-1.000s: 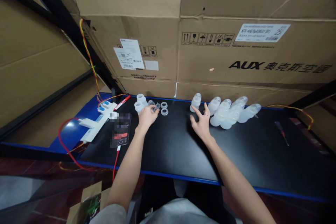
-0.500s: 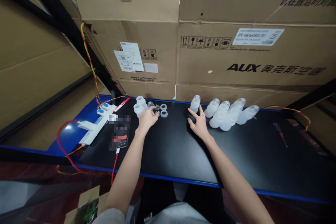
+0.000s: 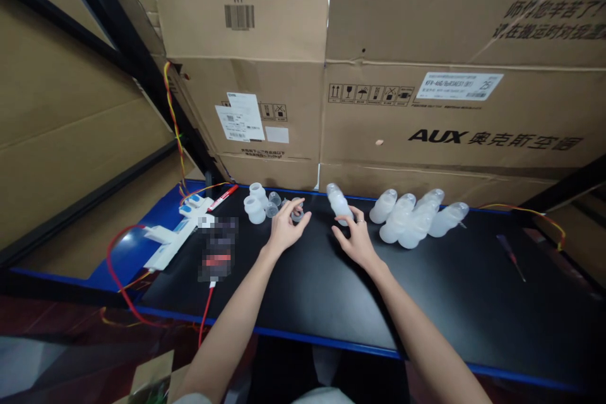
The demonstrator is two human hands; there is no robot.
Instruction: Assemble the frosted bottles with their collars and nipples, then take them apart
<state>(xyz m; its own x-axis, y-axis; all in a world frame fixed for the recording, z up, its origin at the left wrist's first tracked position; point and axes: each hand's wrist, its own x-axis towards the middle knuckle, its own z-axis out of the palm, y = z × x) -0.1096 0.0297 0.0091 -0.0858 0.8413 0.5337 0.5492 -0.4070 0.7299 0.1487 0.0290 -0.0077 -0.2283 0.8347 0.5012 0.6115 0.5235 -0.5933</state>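
My left hand (image 3: 286, 227) is over the small clear rings (image 3: 297, 213), its fingers apart, partly covering them. Left of it stand white open-necked bottles (image 3: 255, 203) beside small clear domed caps (image 3: 272, 205). My right hand (image 3: 354, 237) has its fingers spread, the fingertips at the lower side of a capped translucent bottle (image 3: 337, 199), which leans to the left. Further right, several similar capped bottles (image 3: 411, 221) lie in a group on the black mat.
At the left are a white power strip (image 3: 177, 233) with cables, a red marker (image 3: 222, 197) and a blurred-out phone (image 3: 218, 252). A screwdriver (image 3: 510, 257) lies at the right. Cardboard boxes (image 3: 246, 76) form a wall behind the black table (image 3: 322, 290).
My left hand has moved right from the domed caps to over the rings. The single capped bottle, upright before, has shifted left and now leans, with my right hand closer to it. The view has tilted slightly.
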